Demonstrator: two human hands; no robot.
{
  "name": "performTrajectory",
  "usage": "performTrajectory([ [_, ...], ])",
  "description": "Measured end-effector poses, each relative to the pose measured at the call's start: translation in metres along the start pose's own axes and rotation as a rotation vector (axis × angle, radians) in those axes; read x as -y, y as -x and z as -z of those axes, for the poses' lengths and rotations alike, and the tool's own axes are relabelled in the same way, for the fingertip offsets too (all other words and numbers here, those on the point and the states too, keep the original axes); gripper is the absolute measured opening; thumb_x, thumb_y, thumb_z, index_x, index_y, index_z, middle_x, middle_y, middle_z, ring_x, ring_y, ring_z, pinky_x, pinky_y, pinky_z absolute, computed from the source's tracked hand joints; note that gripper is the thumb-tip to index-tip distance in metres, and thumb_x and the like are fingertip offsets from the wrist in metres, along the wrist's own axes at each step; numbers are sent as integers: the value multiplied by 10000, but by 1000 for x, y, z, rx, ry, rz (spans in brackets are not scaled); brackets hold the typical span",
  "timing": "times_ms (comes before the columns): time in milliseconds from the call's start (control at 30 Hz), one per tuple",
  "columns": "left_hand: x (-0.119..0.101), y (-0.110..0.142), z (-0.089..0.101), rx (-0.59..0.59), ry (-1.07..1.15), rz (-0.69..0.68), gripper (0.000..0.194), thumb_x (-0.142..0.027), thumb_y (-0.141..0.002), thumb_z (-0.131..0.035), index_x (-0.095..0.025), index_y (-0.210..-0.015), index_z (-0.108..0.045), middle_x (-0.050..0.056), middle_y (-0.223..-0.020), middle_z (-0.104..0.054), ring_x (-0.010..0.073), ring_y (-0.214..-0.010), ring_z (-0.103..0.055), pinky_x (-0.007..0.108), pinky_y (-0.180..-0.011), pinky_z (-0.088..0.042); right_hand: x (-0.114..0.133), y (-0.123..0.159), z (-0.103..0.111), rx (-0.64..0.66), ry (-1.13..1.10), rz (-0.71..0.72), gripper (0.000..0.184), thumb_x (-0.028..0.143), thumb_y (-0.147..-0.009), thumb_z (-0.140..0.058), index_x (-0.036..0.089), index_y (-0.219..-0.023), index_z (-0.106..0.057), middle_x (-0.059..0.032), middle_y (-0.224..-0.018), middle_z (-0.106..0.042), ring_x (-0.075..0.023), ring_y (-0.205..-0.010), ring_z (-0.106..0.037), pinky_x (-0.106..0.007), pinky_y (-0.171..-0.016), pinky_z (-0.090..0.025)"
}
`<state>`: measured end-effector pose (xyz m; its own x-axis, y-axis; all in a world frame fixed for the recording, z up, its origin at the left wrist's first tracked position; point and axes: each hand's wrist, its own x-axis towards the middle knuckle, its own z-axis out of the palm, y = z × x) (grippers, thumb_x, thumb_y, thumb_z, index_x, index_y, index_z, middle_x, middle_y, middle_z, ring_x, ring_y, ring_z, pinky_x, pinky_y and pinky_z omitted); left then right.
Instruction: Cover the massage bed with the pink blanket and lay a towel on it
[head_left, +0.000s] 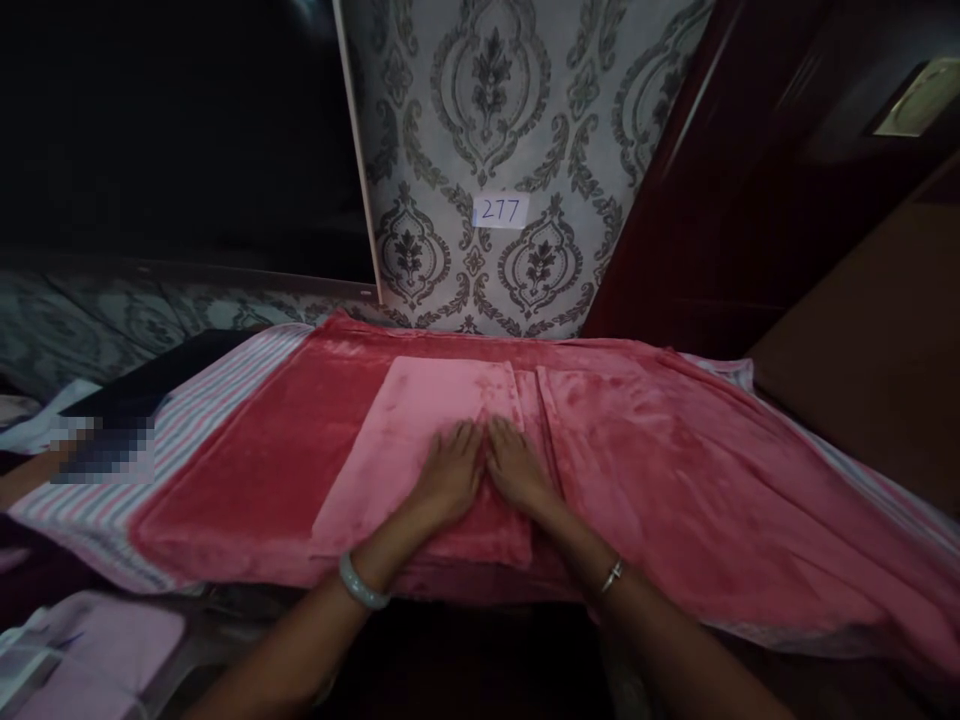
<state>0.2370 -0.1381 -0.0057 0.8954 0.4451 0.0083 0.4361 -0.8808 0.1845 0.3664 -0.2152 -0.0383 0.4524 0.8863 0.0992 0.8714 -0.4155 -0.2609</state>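
A red plush cloth (232, 450) is spread over a long surface. Its left part has a folded, lighter pink section (397, 430) lying flat, while the right part (675, 480) stretches out with shallow wrinkles. My left hand (452, 465) rests palm down on the folded section, fingers extended. Beside it, almost touching, my right hand (517, 465) lies flat near the fold's right edge. Neither hand grasps anything. A pale bangle (363, 583) circles my left wrist, and a thin bracelet (612, 575) is on my right.
Striped cloth (225, 385) shows beneath the red one at both ends. Behind are a large dark screen (172, 130) and patterned wall with a paper label (500, 210) reading 277. A dark red glossy panel (720, 200) stands right. A pinkish-purple item (120, 640) sits lower left.
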Motion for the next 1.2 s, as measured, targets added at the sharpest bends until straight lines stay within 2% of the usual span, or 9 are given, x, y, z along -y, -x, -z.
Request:
performTrajectory([
  [100, -6, 10, -20, -32, -51, -3, 582, -308, -1012, -295, -135, -1563, -364, 149, -1641, -317, 282, -1545, -222, 567, -1251, -159, 2, 22, -11, 6, 35, -8, 603, 244, -999, -277, 129, -1590, -313, -90, -1666, -229, -213, -1552, -146, -463, -1246, -134],
  [200, 1, 17, -25, -72, -74, 5, 583, -379, -1017, -336, -186, -1566, -374, 128, -1650, -299, 294, -1544, -225, 584, -1245, -166, 3, 25, -10, -3, 62, -8, 611, 236, -991, -287, 116, -1590, -308, -95, -1666, -219, -215, -1551, -149, -464, -1241, -147],
  [367, 43, 44, -10, -46, -106, 182, 657, -523, -994, -405, -212, -1571, -372, 120, -1662, -254, 304, -1552, -190, 562, -1256, -138, 3, 23, -10, -32, 81, -12, 615, 241, -982, -301, 103, -1581, -329, -102, -1662, -224, -234, -1547, -172, -469, -1236, -170],
  [567, 100, 90, 1, -31, -109, 442, 662, -488, -1014, -326, -191, -1604, -274, 116, -1665, -237, 296, -1548, -207, 589, -1228, -201, 6, 24, -8, -4, 97, -18, 623, 238, -980, -304, 77, -1582, -319, -105, -1657, -215, -251, -1544, -182, -480, -1242, -170],
  [767, 115, 104, -5, -76, -116, 537, 629, -401, -998, -339, -162, -1580, -343, 125, -1639, -306, 309, -1529, -262, 551, -1211, -278, 5, 24, -13, 16, 82, -26, 619, 222, -971, -316, 103, -1578, -336, -82, -1646, -230, -242, -1538, -197, -477, -1249, -186],
  [867, 105, 92, 3, -128, -146, 510, 639, -398, -982, -351, -140, -1566, -372, 146, -1635, -301, 331, -1523, -270, 573, -1213, -267, 0, 15, -12, -16, 41, -11, 611, 242, -969, -351, 144, -1572, -370, -66, -1637, -266, -238, -1530, -217, -443, -1251, -202],
  [967, 82, 63, 18, -102, -129, 323, 630, -326, -971, -334, -136, -1572, -355, 136, -1637, -278, 298, -1534, -241, 544, -1243, -212, -3, -5, 0, -44, -26, -13, 615, 219, -954, -373, 163, -1566, -387, -71, -1625, -300, -246, -1522, -243, -442, -1243, -236],
  [1067, 52, 17, 25, -90, -77, 117, 623, -271, -956, -331, -140, -1564, -374, 117, -1627, -294, 270, -1531, -253, 514, -1254, -191, -3, -27, 10, -49, -55, -63, 638, 149, -945, -311, 163, -1582, -340, -63, -1635, -263, -237, -1527, -224, -474, -1236, -243],
  [1200, 28, -50, 6, -172, -9, 11, 577, -263, -960, -346, -206, -1520, -471, 75, -1557, -442, 253, -1472, -392, 472, -1234, -282, -6, -44, -5, -93, -33, -121, 648, 105, -940, -260, 189, -1575, -354, -30, -1634, -256, -228, -1526, -217, -487, -1240, -225],
])
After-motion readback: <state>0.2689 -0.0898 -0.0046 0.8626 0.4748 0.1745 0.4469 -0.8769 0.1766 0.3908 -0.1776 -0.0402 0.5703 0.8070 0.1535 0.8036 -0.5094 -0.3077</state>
